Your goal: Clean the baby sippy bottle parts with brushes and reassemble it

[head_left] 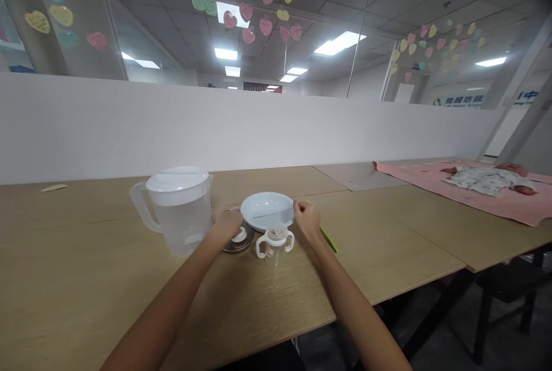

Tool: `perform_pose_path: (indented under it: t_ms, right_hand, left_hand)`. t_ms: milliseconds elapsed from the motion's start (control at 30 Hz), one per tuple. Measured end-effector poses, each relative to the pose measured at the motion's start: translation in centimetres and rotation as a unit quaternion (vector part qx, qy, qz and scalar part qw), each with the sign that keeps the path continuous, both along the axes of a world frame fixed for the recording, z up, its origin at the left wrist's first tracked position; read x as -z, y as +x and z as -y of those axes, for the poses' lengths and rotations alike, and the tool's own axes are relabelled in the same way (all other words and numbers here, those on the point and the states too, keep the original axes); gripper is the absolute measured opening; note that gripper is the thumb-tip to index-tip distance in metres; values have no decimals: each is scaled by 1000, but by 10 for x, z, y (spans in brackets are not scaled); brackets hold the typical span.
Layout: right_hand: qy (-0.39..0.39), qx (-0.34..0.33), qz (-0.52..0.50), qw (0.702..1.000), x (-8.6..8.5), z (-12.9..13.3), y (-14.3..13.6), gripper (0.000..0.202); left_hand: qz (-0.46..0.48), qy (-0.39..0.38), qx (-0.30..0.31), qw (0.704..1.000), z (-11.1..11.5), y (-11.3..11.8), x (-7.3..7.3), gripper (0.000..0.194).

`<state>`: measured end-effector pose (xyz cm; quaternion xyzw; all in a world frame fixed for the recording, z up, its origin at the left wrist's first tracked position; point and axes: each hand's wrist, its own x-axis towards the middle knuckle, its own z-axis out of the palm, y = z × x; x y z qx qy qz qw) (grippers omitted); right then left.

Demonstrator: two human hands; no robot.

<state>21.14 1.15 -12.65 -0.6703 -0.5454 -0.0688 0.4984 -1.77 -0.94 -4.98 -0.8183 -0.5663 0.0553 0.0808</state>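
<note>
My left hand is closed, just left of a white bowl. Whatever its fingers hold is hidden. Beneath it is a round metal dish with a white cap-like part in it. At the bowl's right rim, my right hand is closed in a pinch. A thin dark line crosses the bowl toward those fingers; I cannot tell if it is a held thing. A clear two-handled baby cup, with white handles and a coiled pale part on top, stands upright in front of the bowl.
A lidded clear pitcher holding water stands left of my left hand. A green stick-like tool lies right of my right forearm. Farther right, a clothed baby-like figure lies on a pink mat. A white wall bounds the table's back.
</note>
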Motion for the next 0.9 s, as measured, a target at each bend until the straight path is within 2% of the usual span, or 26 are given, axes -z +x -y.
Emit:
perform_pose_path:
  t_ms: [100,200,300,433,533,633,767,900]
  right_hand:
    - [29,-20,-4,999,-2,0,1,45]
    - [66,-42,-2,997,-4,1,2,41]
    - [121,-55,18,991,-5,2,1,33]
    - [199,-82,68,974,-4,3,-3,27]
    - [222,-113,118,961,-3,2,-4,27]
    - [224,-120,159,954,-3,1,-2,29]
    - [218,-141,209,943,-6,2,-2,36]
    - [225,-169,236,930,-11,7,-10,43]
  left_hand:
    - [2,9,-7,1000,6,-8,-19,16]
    - [11,34,-5,999,15,-12,-39,22]
    - [47,80,19,996,23,-4,-48,29]
    - [199,147,110,963,23,17,-36,27]
    - [282,143,136,939,15,33,-21,26]
    - [314,137,129,931,9,42,-12,26]
    - [331,139,121,926,6,44,-7,26]
    - [324,154,149,922,10,48,-5,27]
